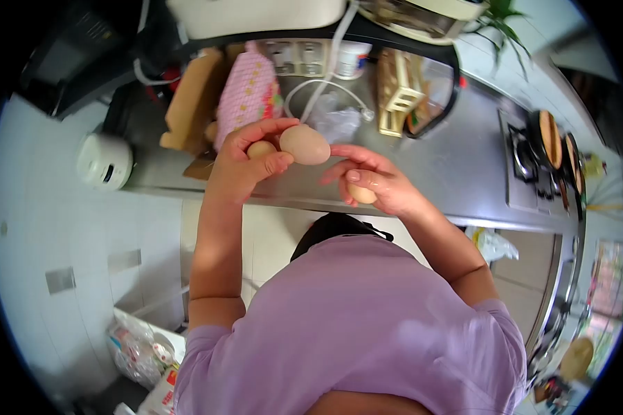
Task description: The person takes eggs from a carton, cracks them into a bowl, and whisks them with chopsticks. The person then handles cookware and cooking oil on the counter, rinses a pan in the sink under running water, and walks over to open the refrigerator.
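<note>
Our left hand (237, 166) at ten o'clock grips two eggs (306, 144); our right hand (381, 184) at two, another egg (362, 195). Handling seems underway; moving needs gentleness.

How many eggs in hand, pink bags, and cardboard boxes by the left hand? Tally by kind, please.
Eggs in hand: 3 (2 in left hand, 1 in right hand)
Pink bag: 1
Cardboard box: 1
Total: 5
</note>
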A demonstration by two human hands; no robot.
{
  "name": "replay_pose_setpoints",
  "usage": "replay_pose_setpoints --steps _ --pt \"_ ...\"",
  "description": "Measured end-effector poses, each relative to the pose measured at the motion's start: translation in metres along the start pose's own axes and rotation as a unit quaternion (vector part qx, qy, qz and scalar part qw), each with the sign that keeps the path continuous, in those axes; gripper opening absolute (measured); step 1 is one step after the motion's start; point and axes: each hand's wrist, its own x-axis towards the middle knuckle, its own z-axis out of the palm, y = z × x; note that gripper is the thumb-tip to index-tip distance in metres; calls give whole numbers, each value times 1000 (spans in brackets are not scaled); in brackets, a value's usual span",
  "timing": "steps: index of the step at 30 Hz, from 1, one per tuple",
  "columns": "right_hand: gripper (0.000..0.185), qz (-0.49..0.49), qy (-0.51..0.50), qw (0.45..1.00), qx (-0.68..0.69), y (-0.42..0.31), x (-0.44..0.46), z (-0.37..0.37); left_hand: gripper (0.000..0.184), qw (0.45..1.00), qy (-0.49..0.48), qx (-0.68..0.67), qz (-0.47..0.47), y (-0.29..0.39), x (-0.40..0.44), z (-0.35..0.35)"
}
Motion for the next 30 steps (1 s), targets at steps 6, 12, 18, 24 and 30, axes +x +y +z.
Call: replay_pose_setpoints --steps 6,12,18,24,30 --pt "54 -89 55 994 39 -5 -91 -20 45 978 -174 111 8 -38 35 101" --pt "52 -199 188 959 75 8 -242 -50 47 942 -306 137 -9 -83 38 251" --pt "46 -438 395 808 11 34 -419 -71 52 840 -391 -178 -332 -208 -19 437" --pt "46 -379 664 606 -220 58 -572 -97 50 757 -511 -128 -387 -268 -71 618" --pt "47 -372 708 594 -85 70 -701 -121 34 680 -608 -57 -405 -315 -88 762"
